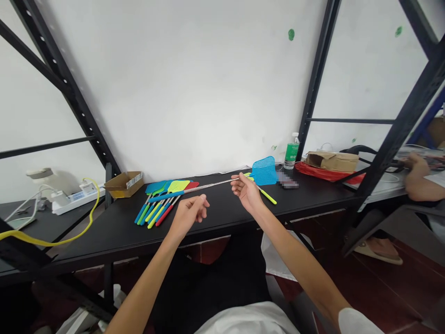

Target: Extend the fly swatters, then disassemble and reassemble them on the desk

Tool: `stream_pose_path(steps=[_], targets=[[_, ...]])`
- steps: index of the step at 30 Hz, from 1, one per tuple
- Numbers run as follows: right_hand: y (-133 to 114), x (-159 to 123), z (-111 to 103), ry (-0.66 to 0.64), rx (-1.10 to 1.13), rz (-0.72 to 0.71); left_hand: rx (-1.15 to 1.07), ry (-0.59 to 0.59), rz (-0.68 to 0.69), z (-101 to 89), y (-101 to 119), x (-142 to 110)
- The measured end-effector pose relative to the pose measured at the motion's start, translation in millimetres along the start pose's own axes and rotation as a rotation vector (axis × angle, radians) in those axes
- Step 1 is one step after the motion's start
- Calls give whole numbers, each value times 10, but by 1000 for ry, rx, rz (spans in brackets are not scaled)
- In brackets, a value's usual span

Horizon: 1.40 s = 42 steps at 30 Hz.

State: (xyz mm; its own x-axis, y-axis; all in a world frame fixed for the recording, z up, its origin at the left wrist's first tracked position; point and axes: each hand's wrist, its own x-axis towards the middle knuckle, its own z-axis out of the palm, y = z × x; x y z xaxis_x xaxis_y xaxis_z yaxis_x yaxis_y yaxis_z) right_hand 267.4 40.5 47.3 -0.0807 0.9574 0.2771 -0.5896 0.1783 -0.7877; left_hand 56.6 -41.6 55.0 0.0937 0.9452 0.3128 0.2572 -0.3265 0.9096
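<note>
A blue fly swatter (264, 171) with a thin metal shaft is in my right hand (247, 194), its fingers pinching the shaft just below the mesh head. The shaft runs leftward to a blue handle, level above the table. My left hand (190, 212) is closed just below the shaft near the handle, thumb against the curled fingers, with nothing seen in it. Behind and left of it lie several fly swatters (163, 211) in blue, green, yellow and red, handles toward me. A yellow-handled swatter (268, 195) lies under the blue head, partly hidden.
The black table (114, 232) stands against a white wall between black metal posts. An open cardboard box (124, 184) is at its left, a green-labelled bottle (291, 151) at the back right. Farther right are a carton (332, 161) on red plastic and another person's arm (419, 181).
</note>
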Motion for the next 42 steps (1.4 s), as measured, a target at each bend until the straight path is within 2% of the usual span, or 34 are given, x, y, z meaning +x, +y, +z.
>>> stream_pose_path(steps=[2, 4, 11, 17, 24, 31, 37, 42], targets=[[13, -35, 39, -25, 3, 19, -154, 67, -50, -8, -60, 53], [24, -63, 65, -59, 0, 32, -234, 120, -42, -41, -72, 76], [32, -128, 137, -137, -20, 67, -290, 148, 0, -143, 60, 19], [18, -137, 184, -43, -60, -42, -238, 126, 20, -196, 49, 40], [0, -100, 187, 18, -8, -27, -206, 168, 68, -258, 62, 36], [-126, 48, -18, 122, 7, -42, -190, 232, 158, -444, 62, 14], [-334, 177, -278, 219, 94, -93, -273, 275, 204, -792, 81, 9], [-425, 263, -505, 278, 122, -150, -321, 285, 261, -1053, -8, 7]])
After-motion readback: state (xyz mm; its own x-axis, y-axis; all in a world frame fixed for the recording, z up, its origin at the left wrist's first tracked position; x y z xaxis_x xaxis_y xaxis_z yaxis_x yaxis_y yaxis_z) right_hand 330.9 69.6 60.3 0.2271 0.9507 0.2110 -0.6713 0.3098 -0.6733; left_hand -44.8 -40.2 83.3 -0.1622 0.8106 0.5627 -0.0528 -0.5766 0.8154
